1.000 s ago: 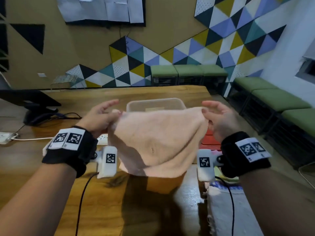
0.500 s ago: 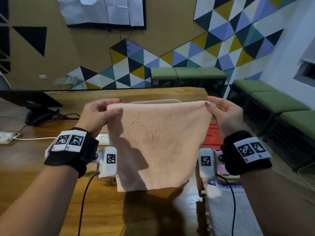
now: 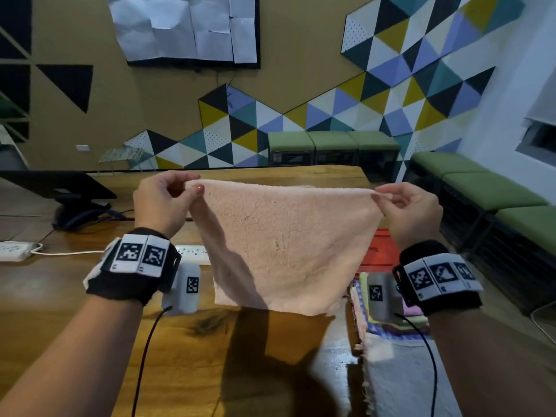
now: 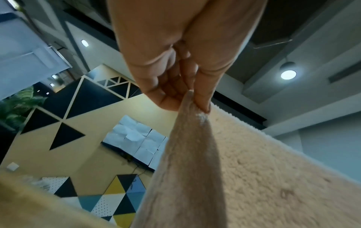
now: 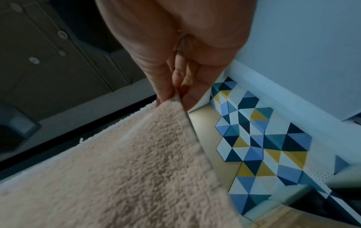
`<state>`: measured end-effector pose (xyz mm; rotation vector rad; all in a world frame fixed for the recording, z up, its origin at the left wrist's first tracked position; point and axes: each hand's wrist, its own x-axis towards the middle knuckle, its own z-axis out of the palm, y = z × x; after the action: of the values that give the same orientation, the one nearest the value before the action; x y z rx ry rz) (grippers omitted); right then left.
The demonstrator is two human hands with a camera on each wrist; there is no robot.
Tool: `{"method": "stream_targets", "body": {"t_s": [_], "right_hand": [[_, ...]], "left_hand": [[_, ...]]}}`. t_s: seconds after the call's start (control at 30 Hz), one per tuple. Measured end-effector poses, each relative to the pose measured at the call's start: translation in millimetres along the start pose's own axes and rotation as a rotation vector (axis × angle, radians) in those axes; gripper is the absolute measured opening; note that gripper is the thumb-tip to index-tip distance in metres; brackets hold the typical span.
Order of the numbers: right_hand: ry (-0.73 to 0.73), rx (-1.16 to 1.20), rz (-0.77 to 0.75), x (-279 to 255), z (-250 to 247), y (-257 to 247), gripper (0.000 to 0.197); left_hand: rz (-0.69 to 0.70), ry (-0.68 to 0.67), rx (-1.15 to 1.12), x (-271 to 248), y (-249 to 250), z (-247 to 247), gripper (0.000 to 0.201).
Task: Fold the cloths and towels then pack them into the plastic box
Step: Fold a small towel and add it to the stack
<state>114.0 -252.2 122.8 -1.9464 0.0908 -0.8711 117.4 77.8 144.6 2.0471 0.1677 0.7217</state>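
A peach terry towel (image 3: 285,245) hangs spread flat in the air above the wooden table (image 3: 90,311), stretched between both hands. My left hand (image 3: 168,203) pinches its upper left corner between thumb and fingers; the left wrist view shows that pinch on the towel (image 4: 234,169) by the left hand (image 4: 187,64). My right hand (image 3: 406,212) pinches the upper right corner, seen close in the right wrist view with the towel (image 5: 126,169) under the right hand (image 5: 175,64). The plastic box is hidden behind the towel.
A stack of folded colourful cloths (image 3: 388,323) and a white cloth (image 3: 406,386) lie at the table's right front. A red item (image 3: 379,248) sits behind them. A power strip (image 3: 192,254), a second strip (image 3: 13,251) and a monitor base (image 3: 75,215) stand at the left.
The towel went from slack and bunched to raised and pulled taut. Both hands moved up and apart and now pinch its top corners; it now hides the plastic box.
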Motion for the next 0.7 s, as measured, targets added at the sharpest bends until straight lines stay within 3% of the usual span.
{"method": "stream_targets", "body": {"t_s": [0.1, 0.23, 0.33, 0.47, 0.57, 0.7], "right_hand": [[-0.042, 0.022, -0.088, 4.0, -6.0, 4.8, 0.007], [-0.364, 0.491, -0.027, 10.5, -20.5, -9.3, 0.016], [-0.293, 0.564, 0.132, 16.4, -11.5, -16.2, 0.015], [-0.163, 0.1, 0.304, 14.0, 9.8, -21.8, 0.006], [-0.164, 0.117, 0.262, -3.6, 15.1, -49.9, 0.006], [-0.539, 0.536, 0.264, -41.4, 28.0, -92.4, 0.01]], "left_hand": [[0.156, 0.063, 0.017, -3.0, 2.6, -2.0, 0.005], [0.199, -0.142, -0.451, -2.1, 6.1, -13.6, 0.016], [-0.027, -0.192, -0.613, 4.8, 9.9, -4.8, 0.013], [-0.388, -0.172, -0.609, 3.4, 12.8, 14.5, 0.01], [-0.341, -0.34, -0.675, -15.0, 37.3, 24.9, 0.016], [-0.183, -0.667, -0.713, -47.8, 78.4, 35.1, 0.008]]}}
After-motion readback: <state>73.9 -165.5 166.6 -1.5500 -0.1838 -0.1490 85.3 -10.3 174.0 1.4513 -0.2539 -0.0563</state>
